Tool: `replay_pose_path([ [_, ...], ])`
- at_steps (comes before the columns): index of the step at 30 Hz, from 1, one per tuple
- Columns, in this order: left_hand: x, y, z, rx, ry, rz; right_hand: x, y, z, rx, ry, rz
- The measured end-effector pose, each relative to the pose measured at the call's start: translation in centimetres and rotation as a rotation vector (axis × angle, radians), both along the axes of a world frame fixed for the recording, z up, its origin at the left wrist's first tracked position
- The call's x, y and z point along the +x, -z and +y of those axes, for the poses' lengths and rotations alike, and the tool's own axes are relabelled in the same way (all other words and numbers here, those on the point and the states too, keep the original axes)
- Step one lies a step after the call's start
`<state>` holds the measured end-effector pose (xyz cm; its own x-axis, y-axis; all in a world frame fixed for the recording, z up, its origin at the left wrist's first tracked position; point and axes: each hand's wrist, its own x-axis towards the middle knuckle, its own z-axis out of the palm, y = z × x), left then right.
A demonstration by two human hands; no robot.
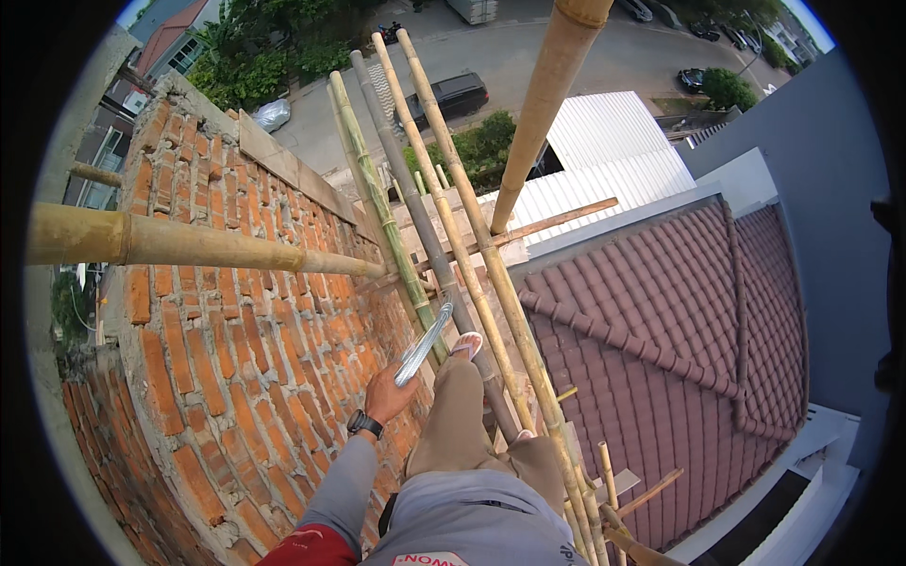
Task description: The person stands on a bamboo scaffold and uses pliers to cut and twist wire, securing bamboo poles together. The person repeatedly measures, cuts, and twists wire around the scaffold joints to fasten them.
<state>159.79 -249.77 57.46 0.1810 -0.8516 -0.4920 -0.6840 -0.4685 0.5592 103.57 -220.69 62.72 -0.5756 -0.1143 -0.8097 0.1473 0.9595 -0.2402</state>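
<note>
My left hand (389, 392) is closed around the lower end of a thin silvery bundle of metal wire (424, 343), which slants up and to the right, close to the red brick wall (236, 358). A black watch (364, 424) sits on that wrist, above a grey sleeve. My right hand is out of sight. My legs in tan trousers (458, 415) rest on the bamboo poles (491, 274) of a scaffold, and one sandalled foot (467, 345) is just right of the wire.
A horizontal bamboo pole (189, 245) crosses the wall at left and a thick one (545, 104) rises at top centre. A red tiled roof (679, 340) lies below at right. Far below are a street, a dark car (455, 94) and trees.
</note>
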Motion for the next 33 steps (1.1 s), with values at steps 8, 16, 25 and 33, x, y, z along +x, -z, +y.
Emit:
replay_pose_path([
  [8,0.7,-2.5,-10.1,-0.048,0.050,-0.025,1.9,1.0,-2.0,0.132,0.040,0.004],
  [16,0.0,-3.8,-17.5,-0.283,-0.015,-0.091,6.0,6.9,-7.6,0.522,-0.383,0.222],
  [25,1.6,-3.4,-32.4,-0.538,0.246,-0.340,2.2,12.1,-29.8,0.048,-0.661,0.457],
  [33,5.3,13.7,-50.0,-0.674,0.474,-0.630,3.0,19.3,-40.6,-0.238,-0.682,0.601],
])
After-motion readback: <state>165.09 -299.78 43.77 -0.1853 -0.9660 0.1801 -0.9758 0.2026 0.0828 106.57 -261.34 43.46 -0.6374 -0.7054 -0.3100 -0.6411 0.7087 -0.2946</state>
